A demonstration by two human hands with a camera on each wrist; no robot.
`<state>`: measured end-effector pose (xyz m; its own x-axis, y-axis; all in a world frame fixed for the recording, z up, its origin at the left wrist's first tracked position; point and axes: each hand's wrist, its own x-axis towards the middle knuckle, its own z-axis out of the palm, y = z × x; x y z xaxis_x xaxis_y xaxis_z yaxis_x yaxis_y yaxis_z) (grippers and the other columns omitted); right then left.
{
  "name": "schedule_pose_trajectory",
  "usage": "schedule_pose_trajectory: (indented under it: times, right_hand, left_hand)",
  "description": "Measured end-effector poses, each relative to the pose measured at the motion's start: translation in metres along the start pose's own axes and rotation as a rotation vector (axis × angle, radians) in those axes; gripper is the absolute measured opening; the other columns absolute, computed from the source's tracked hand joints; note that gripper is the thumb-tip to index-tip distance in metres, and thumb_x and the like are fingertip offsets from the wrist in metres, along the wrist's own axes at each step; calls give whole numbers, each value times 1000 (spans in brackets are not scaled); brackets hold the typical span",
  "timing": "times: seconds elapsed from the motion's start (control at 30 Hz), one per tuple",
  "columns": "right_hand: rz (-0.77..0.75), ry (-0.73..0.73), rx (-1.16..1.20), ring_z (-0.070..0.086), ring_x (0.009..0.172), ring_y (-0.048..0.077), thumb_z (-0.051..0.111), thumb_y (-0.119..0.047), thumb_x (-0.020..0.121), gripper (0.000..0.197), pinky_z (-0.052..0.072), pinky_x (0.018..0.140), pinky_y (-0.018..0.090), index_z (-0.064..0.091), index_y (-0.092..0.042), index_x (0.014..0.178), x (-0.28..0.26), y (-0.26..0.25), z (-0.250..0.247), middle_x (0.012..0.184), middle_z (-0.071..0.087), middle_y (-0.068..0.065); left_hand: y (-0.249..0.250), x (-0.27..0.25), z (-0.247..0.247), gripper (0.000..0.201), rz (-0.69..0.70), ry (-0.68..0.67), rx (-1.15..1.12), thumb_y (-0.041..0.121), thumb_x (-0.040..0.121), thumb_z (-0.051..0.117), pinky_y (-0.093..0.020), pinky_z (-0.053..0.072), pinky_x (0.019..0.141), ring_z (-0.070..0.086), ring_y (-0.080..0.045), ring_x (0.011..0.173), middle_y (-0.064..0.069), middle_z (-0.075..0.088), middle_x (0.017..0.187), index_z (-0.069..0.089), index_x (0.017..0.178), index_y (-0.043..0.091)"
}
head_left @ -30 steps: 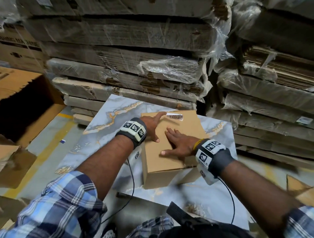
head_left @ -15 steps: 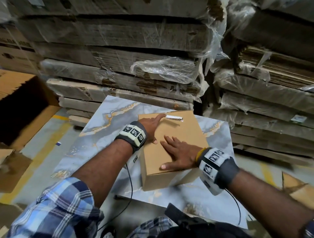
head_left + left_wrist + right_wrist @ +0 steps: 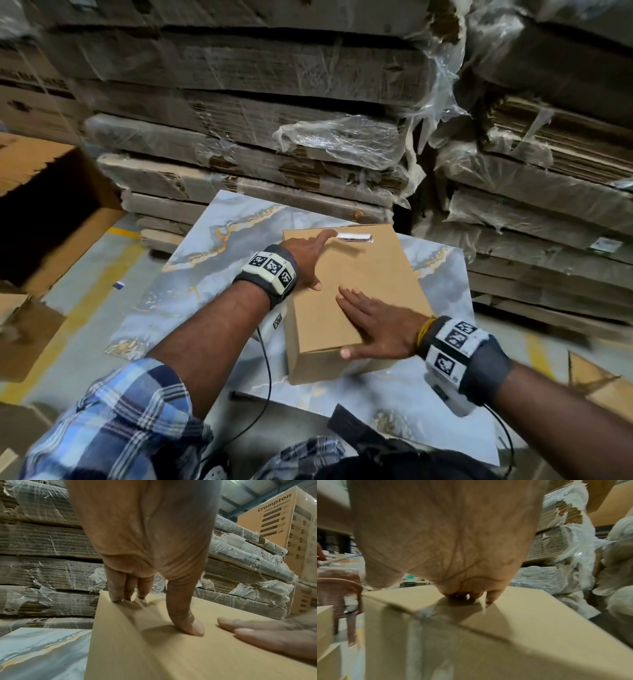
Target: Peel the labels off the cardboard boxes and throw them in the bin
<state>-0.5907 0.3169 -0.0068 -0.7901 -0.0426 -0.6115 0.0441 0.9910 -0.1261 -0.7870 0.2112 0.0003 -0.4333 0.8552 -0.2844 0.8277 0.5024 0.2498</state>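
Note:
A plain brown cardboard box [image 3: 359, 284] lies on a marble-patterned slab [image 3: 212, 274]. A white label [image 3: 354, 237] sits near the box's far edge, curled up into a thin strip. My left hand [image 3: 313, 260] rests on the box's far left part, its index fingertip at the label's left end and its thumb pressing the top. In the left wrist view the straight fingers [image 3: 120, 596] touch the box [image 3: 154, 649] at its far edge. My right hand [image 3: 363, 322] lies flat on the near right part of the top. It also presses the box [image 3: 522, 615] in the right wrist view.
Stacks of flattened cardboard wrapped in plastic film [image 3: 257, 154] rise just behind the slab and to the right. A large open box [image 3: 51, 212] stands at the left. Loose cardboard [image 3: 599, 383] lies on the floor at the right. A brown plastic chair [image 3: 337, 592] stands further off.
The label lay flat with its barcode showing one second ago; now it is curled up into a narrow strip at my left index fingertip. My right hand has slid slightly nearer.

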Motion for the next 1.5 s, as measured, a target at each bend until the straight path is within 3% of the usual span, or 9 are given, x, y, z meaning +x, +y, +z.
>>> schedule_pose_trajectory:
  times: [0.2,0.43,0.63,0.83,1.03,1.17,1.27,1.37,1.5]
  right_hand:
    - [183,23,58,-13,153,25,32,-83,86,110,1,124,45,-19,-16,156,34,9,-40,162,-28,6]
    - [7,-22,34,-15,152,18,35,-77,90,104,0,125,39,-18,-17,157,-1,6,-7,161,-30,1]
    - [180,25,82,-12,153,26,35,-83,85,113,0,123,42,-19,-12,156,36,8,-41,162,-27,11]
    - [-4,-39,3,-14,153,19,36,-77,90,106,-2,123,37,-18,-14,157,1,1,-9,162,-29,5]
    - [203,-21,67,-13,153,22,32,-81,87,108,0,123,41,-19,-15,156,29,17,-40,161,-29,5]
    - [90,-22,68,-14,153,21,37,-82,86,113,-1,123,39,-19,-13,156,19,-2,-23,162,-29,6]
    - [4,-64,38,-13,153,16,35,-77,89,105,0,125,37,-17,-17,157,-4,5,-9,162,-29,0]
    - [68,-91,82,-11,153,15,31,-74,93,96,-1,124,38,-17,-22,157,1,13,-28,162,-27,-4]
    - [154,-32,80,-13,153,23,32,-78,90,104,0,123,41,-18,-16,157,30,5,-43,162,-27,5]
  left_hand:
    - [4,1,-4,116,-2,-13,11,29,71,88,-32,43,80,62,-33,108,-14,64,125,5,153,30]
    - [1,0,-3,114,-12,-3,17,34,72,87,-33,45,79,63,-35,104,-15,66,120,6,152,29]
    - [3,2,-5,115,-22,-31,15,33,71,88,-32,43,73,51,-26,80,-13,68,107,7,151,29]
    - [0,2,-2,114,-25,-19,2,34,71,88,-32,43,72,52,-25,80,-13,68,107,7,151,30]
    - [0,5,-3,115,-28,-36,-14,33,70,89,-33,43,74,52,-26,81,-13,67,108,7,151,30]
    - [1,6,0,114,-28,-27,-6,34,69,89,-33,43,73,53,-26,80,-8,63,95,8,150,31]
    - [-2,6,1,113,-30,-12,-12,35,70,88,-33,45,73,53,-27,81,-12,67,104,8,149,32]
    - [-3,5,0,113,-30,-16,-17,34,70,88,-33,44,74,58,-28,89,-12,67,112,9,150,32]
    - [-1,6,-2,114,-24,-18,-13,33,68,89,-33,43,74,58,-28,89,-11,67,112,9,149,33]
